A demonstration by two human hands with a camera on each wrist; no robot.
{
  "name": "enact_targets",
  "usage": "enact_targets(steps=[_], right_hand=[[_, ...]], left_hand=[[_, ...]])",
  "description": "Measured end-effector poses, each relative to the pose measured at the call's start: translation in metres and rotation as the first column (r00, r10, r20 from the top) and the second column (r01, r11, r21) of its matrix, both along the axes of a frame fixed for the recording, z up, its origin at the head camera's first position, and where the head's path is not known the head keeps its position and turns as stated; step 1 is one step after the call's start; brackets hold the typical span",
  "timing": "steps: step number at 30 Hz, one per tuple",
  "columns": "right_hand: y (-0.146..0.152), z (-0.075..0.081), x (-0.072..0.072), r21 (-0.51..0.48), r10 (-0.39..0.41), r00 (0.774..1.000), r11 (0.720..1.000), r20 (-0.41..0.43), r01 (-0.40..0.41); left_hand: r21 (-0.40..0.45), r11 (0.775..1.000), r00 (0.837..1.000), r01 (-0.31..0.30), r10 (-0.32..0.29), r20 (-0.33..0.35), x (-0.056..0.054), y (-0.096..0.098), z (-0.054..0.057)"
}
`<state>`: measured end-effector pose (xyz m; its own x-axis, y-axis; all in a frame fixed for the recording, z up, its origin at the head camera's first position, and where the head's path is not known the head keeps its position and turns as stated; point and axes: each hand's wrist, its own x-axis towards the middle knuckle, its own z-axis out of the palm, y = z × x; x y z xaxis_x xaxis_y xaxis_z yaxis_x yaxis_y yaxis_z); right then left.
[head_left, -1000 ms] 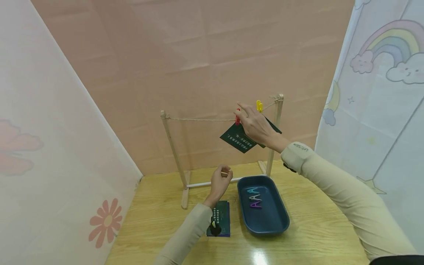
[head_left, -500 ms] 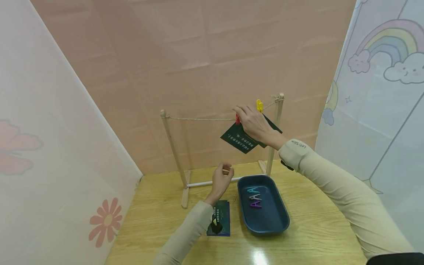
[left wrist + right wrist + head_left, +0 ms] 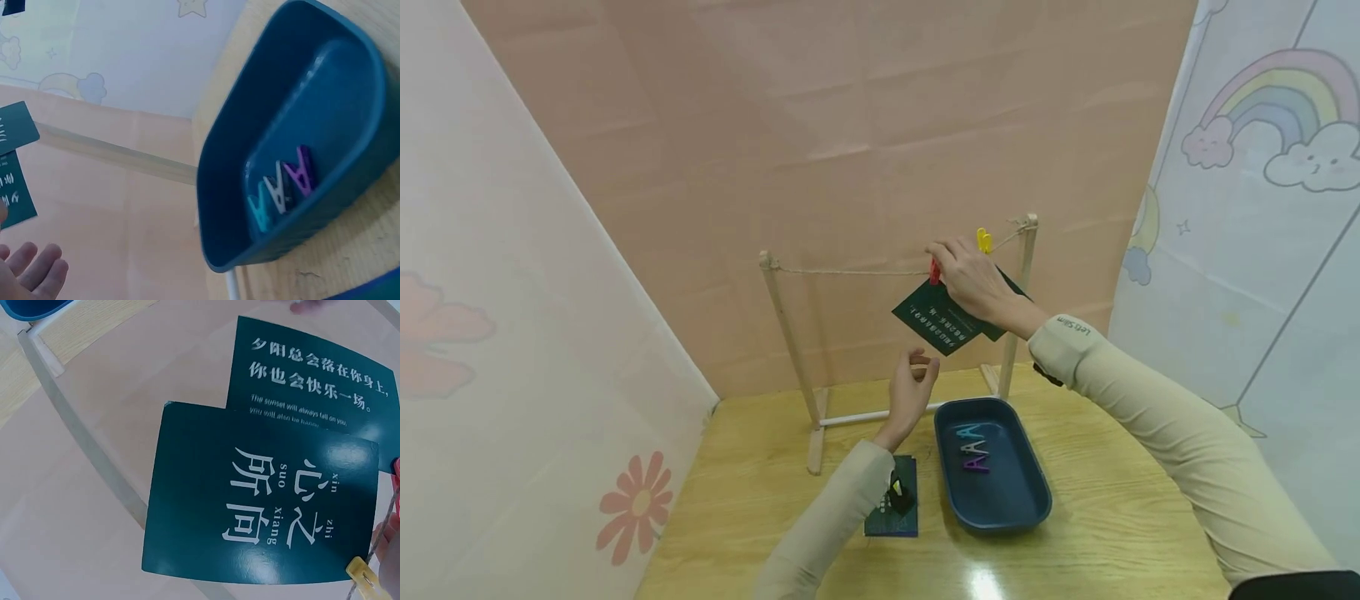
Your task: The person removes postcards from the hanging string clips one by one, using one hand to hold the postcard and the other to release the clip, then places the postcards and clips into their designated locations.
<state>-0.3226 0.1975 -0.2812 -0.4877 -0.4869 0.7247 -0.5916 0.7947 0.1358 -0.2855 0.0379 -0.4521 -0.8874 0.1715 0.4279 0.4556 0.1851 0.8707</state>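
Observation:
My right hand (image 3: 977, 285) pinches a red clothespin (image 3: 935, 272) on the string (image 3: 850, 272). A dark green card (image 3: 929, 318) with white lettering hangs tilted from that clothespin. Just below the card's lower corner is my left hand (image 3: 913, 390), its fingers loosely bent around nothing; in the left wrist view its fingertips (image 3: 47, 265) stand apart from the card. A second green card (image 3: 262, 500) with large white characters overlaps the first one in the right wrist view. It hangs from a yellow clothespin (image 3: 365, 578), partly behind my right hand in the head view.
Wooden posts (image 3: 792, 342) hold up the string. On the table (image 3: 737, 500), a blue tray (image 3: 1037, 492) contains a teal clothespin (image 3: 970, 432), a grey one (image 3: 974, 447) and a purple one (image 3: 976, 464). More green cards (image 3: 906, 521) lie beneath my left wrist.
My left hand has risen slightly toward the hanging card. The right hand's raised forefinger has come down onto the red clothespin, which stays at nearly the same spot on the string.

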Motion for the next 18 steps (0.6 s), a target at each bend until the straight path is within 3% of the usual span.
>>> enact_targets(steps=[9,18], right_hand=[[-0.001,0.001,0.000,-0.009,0.002,1.000,1.000,0.006,-0.002],[0.002,0.005,-0.001,0.038,0.029,0.999,0.999,0.018,-0.029]], left_hand=[[0.062,0.998,0.999,-0.004,0.007,-0.036,-0.007,0.007,0.015],[0.156,0.988,0.997,0.005,0.007,-0.078,-0.011,0.010,0.016]])
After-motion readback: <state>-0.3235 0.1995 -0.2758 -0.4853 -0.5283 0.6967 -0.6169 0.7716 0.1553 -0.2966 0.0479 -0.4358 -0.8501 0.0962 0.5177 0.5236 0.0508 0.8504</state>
